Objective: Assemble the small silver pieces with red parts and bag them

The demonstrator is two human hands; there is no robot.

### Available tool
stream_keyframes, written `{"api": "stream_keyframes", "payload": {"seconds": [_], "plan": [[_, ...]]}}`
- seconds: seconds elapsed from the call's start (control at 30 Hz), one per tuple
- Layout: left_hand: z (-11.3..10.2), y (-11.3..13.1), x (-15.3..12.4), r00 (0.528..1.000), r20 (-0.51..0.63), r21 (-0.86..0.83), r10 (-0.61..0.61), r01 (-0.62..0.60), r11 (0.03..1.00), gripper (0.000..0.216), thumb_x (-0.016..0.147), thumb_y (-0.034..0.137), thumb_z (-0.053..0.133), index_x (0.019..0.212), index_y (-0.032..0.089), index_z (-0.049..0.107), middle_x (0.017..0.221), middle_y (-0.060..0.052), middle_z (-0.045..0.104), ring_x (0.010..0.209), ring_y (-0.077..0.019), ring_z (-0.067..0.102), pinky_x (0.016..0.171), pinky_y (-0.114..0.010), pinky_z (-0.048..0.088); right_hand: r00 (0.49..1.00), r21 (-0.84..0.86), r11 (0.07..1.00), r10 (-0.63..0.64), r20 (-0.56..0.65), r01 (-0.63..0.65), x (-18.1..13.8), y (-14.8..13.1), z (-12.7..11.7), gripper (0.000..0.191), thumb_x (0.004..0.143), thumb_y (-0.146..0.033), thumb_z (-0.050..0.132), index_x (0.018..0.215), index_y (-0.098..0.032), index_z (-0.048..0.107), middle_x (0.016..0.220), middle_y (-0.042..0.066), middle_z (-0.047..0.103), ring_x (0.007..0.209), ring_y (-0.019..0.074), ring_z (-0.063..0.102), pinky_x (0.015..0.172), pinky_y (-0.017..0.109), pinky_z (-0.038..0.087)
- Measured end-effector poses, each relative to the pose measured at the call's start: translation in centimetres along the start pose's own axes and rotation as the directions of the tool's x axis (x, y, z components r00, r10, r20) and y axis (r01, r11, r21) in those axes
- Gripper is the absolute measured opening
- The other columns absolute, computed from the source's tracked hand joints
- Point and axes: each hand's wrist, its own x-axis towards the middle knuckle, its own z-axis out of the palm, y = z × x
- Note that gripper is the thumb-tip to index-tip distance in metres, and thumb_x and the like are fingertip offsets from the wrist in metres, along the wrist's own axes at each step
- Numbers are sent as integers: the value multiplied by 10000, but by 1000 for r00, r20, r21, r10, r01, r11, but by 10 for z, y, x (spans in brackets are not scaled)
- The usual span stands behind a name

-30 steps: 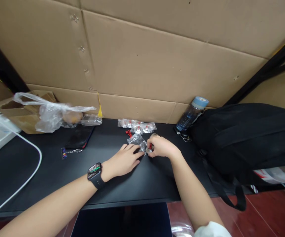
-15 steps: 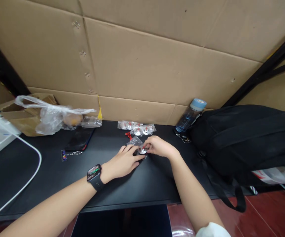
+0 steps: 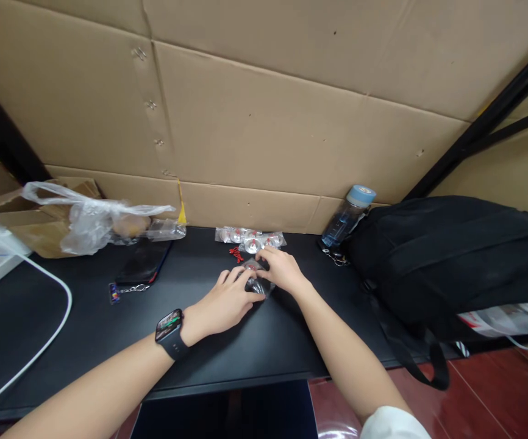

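Right hand (image 3: 282, 271) now farther left, atop clear packet (image 3: 257, 285).

left hand (image 3: 225, 302) and right hand (image 3: 281, 272) meet on a small clear packet (image 3: 255, 279) on the black surface (image 3: 85, 323); bagged silver discs (image 3: 250, 239) behind, water bottle (image 3: 347, 214) and black backpack (image 3: 451, 256) to the right.

black desk (image 3: 268, 341), clear packets (image 3: 250, 239), backpack (image 3: 451, 256), bottle (image 3: 346, 216), phone (image 3: 142, 262)
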Motion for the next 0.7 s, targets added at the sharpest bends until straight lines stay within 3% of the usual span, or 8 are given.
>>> {"api": "stream_keyframes", "payload": {"seconds": [0.1, 0.2, 0.23, 0.3, 0.4, 0.5, 0.63, 0.7], "plan": [[-4, -5, 4, 1000, -4, -55, -27, 27, 998, 202, 884, 258, 670, 1068, 340, 685, 1206, -46, 548, 1212, -284, 430, 942, -422, 381, 991, 231, 971, -90, 102, 64, 0, 10, -9, 329, 832, -410, 745, 1076, -222, 630, 935, 12, 640, 793, 151, 579, 688, 246, 404], [-2, -10, 9, 989, -70, -93, -131, 125, 988, 238, 849, 267, 709, 1068, 267, 614, 1123, -41, 597, 1106, -252, 486, 884, -377, 377, 990, 427, 902, -113, 84, 67, -2, 24, -20, 226, 1006, -342, 473, 1121, -199, 605, 909, 20, 629, 740, 129, 566, 725, 260, 445], [0, -12, 11, 981, -99, -100, -169, 159, 982, 254, 851, 266, 706, 1079, 254, 594, 1109, -39, 615, 1084, -246, 498, 874, -372, 369, 991, 436, 897, -112, 72, 69, -2, 27, -22, 212, 1003, -308, 469, 1127, -198, 599, 935, 26, 625, 738, 127, 560, 734, 264, 451], [3, -15, 13, 963, -138, -117, -230, 215, 970, 212, 876, 288, 680, 1061, 242, 587, 1069, -34, 651, 1056, -239, 520, 866, -368, 348, 985, 405, 910, -143, 101, 90, -4, 32, -24, 247, 894, -277, 648, 1125, -201, 604, 1008, 35, 607, 755, 128, 543, 740, 266, 458], [3, -20, 15, 950, -110, -168, -292, 271, 948, 103, 920, 340, 622, 961, 246, 627, 984, -14, 692, 1017, -229, 561, 860, -365, 321, 960, 383, 916, -206, 188, 122, -3, 33, -18, 358, 719, -271, 830, 1023, -196, 657, 1028, 31, 587, 792, 136, 533, 749, 262, 460], [-5, -24, 16, 931, -63, -242, -360, 336, 910, 128, 927, 361, 590, 911, 255, 660, 953, 7, 723, 999, -218, 609, 879, -366, 314, 962, 452, 884, -217, 166, 121, 0, 32, -11, 174, 816, -327, 755, 885, -177, 700, 963, 35, 607, 812, 141, 552, 757, 258, 450], [-19, -27, 17, 881, -39, -332, -471, 433, 838, 125, 901, 356, 588, 915, 250, 653, 948, 18, 756, 940, -203, 670, 902, -359, 337, 965, 513, 857, -174, 196, 50, 4, 34, -12, 218, 887, -371, 664, 874, -158, 711, 914, 40, 657, 782, 144, 572, 735, 256, 447], [-20, -27, 17, 856, -24, -376, -517, 471, 798, 160, 881, 332, 598, 1024, 260, 603, 896, 39, 763, 860, -186, 684, 895, -352, 349, 958, 473, 881, -160, 240, 29, 4, 34, -14, 235, 931, -343, 596, 846, -156, 710, 875, 33, 666, 792, 149, 581, 777, 266, 447]]}}
